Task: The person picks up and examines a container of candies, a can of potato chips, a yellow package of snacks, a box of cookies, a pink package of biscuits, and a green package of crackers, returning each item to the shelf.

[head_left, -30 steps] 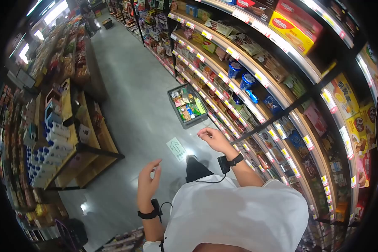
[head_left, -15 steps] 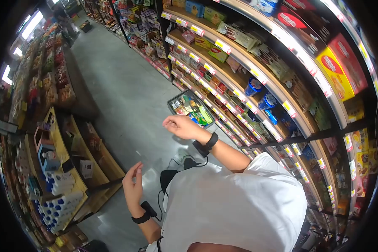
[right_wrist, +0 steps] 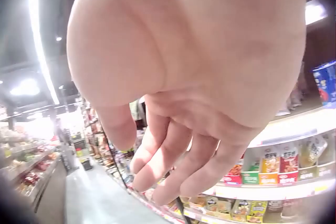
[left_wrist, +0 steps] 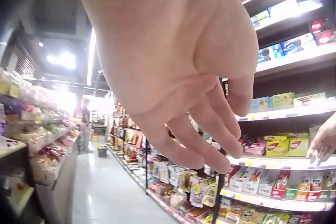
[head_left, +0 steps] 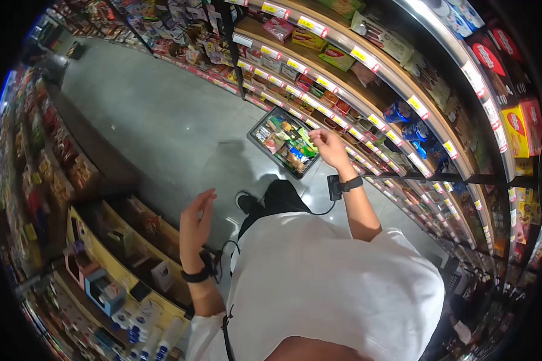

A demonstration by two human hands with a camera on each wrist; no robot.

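Note:
A dark shopping basket [head_left: 276, 161] stands on the floor beside the shelves, filled with several colourful packets [head_left: 288, 139]. In the head view my right hand [head_left: 332, 149] hangs in the air, overlapping the basket's right edge, near the lower shelf fronts. It holds nothing, and its fingers [right_wrist: 173, 150] are loosely bent in the right wrist view. My left hand [head_left: 197, 225] is lower and to the left, above the display stand's edge in the head view. Nothing is in it either; its fingers [left_wrist: 210, 129] hang relaxed, palm showing in the left wrist view.
Snack shelves [head_left: 355, 54] with price tags run along the right. At lower left a wooden display stand [head_left: 111, 222] carries boxes and white bottles [head_left: 141, 322]. A grey aisle floor [head_left: 162, 108] lies between. Farther down the aisle a person [left_wrist: 85, 124] stands near another basket [left_wrist: 102, 151].
The head view has turned, and the basket now appears nearer my body. My right hand has swung from left of the basket to its right edge. My left hand remains empty at the left.

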